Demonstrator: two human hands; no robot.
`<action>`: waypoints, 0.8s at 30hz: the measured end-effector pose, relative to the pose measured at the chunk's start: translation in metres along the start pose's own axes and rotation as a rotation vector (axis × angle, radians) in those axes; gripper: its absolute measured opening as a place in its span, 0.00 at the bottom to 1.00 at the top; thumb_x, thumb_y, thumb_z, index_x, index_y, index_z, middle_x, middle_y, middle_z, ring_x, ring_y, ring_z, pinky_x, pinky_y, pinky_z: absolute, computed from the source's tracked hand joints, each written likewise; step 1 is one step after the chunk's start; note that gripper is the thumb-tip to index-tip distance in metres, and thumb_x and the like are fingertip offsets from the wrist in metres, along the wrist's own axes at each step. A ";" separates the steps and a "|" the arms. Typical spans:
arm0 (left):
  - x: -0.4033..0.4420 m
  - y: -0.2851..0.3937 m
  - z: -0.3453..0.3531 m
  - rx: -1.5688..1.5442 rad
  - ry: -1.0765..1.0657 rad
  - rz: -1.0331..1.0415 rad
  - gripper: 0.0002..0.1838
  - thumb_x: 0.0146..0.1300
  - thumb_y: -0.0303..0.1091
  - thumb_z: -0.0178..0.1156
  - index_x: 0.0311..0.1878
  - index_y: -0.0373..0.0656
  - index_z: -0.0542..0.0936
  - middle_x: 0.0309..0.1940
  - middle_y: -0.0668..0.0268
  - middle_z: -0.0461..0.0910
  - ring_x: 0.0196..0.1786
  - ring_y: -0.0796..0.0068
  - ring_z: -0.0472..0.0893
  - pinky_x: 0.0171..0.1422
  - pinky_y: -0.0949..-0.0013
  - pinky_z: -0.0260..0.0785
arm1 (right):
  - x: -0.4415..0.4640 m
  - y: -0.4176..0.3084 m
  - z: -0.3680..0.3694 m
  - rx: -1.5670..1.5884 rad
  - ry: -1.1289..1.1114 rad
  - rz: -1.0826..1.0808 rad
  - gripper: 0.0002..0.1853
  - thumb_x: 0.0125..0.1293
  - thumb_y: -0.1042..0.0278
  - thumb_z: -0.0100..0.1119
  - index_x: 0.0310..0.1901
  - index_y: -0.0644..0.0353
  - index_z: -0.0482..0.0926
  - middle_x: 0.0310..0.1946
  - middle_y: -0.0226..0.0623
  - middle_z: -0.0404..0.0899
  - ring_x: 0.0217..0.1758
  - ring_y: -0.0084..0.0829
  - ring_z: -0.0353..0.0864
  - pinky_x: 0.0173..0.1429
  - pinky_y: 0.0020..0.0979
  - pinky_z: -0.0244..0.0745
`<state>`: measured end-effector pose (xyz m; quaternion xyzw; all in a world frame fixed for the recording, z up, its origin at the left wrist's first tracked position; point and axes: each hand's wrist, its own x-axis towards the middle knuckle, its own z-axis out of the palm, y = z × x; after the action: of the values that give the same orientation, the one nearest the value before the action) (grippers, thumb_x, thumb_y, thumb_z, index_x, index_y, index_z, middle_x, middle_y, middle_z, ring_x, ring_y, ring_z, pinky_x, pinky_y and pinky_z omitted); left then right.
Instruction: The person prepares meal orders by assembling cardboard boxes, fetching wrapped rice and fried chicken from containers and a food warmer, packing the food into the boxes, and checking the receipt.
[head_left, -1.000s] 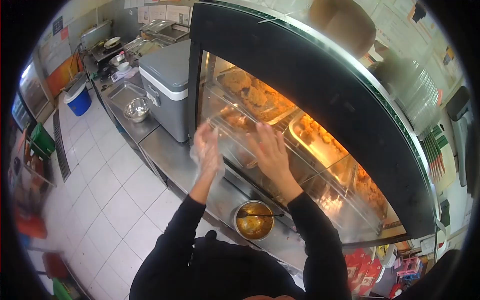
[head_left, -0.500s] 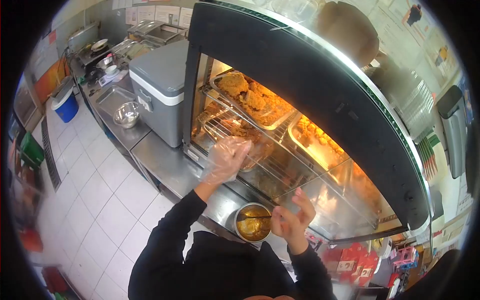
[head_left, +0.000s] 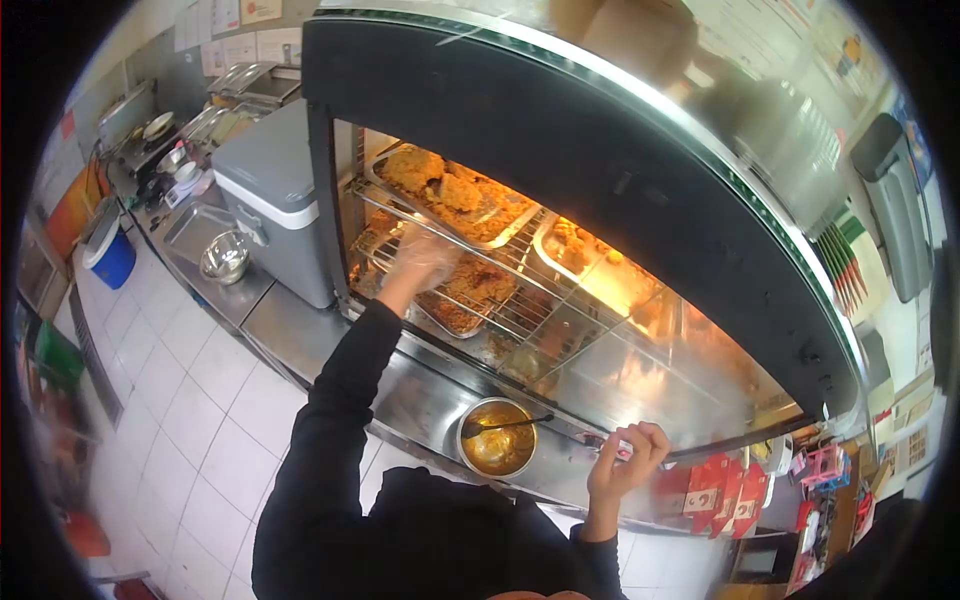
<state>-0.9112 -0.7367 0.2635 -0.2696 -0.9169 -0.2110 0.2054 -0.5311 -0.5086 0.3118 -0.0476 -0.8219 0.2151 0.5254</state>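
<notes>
My left hand (head_left: 424, 262), in a clear plastic glove, reaches inside the lit warming cabinet (head_left: 560, 180) at the lower wire rack (head_left: 510, 320). Its fingers are blurred and partly hidden. Beside it sits a tray of browned fried food (head_left: 465, 300), below a rack bearing another tray of golden fried pieces (head_left: 450, 190). My bare right hand (head_left: 628, 462) hovers in front of the cabinet, fingers loosely curled and thumb apart, with nothing seen in it. To its left stands a metal bowl (head_left: 470, 460) of yellow-brown sauce, a dark brush or spoon (head_left: 505, 425) resting across it.
A third tray (head_left: 590, 265) of fried pieces lies further right in the cabinet. A grey cool box (head_left: 265, 180) and a small metal bowl (head_left: 225, 258) stand on the counter at left. Red boxes (head_left: 710, 490) are at right.
My left hand has gone deeper into the cabinet, under the upper tray. My right hand has moved right, away from the sauce bowl, and its fingers have curled. The view has shifted.
</notes>
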 end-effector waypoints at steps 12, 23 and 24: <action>-0.004 0.054 -0.065 0.089 -0.091 -0.058 0.13 0.72 0.38 0.49 0.48 0.44 0.80 0.44 0.62 0.84 0.48 0.68 0.80 0.54 0.64 0.70 | -0.017 0.021 -0.027 -0.089 0.007 0.055 0.08 0.55 0.80 0.62 0.36 0.59 0.79 0.44 0.44 0.70 0.50 0.40 0.71 0.55 0.38 0.68; 0.013 -0.120 0.130 -0.075 -0.126 0.168 0.22 0.64 0.48 0.60 0.57 0.49 0.78 0.53 0.61 0.82 0.50 0.62 0.81 0.54 0.57 0.73 | -0.030 0.027 -0.054 0.022 0.105 0.233 0.06 0.53 0.80 0.64 0.32 0.58 0.81 0.42 0.43 0.74 0.45 0.39 0.75 0.51 0.35 0.71; -0.001 -0.130 0.125 -0.399 -0.007 0.197 0.19 0.66 0.44 0.59 0.57 0.48 0.78 0.53 0.61 0.81 0.50 0.64 0.81 0.52 0.61 0.74 | -0.033 0.031 -0.058 0.010 0.109 0.212 0.07 0.53 0.82 0.64 0.33 0.59 0.81 0.40 0.41 0.74 0.44 0.39 0.76 0.48 0.33 0.73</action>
<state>-1.0187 -0.7742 0.1243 -0.3939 -0.8270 -0.3659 0.1643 -0.4699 -0.4726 0.2920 -0.1431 -0.7814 0.2708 0.5436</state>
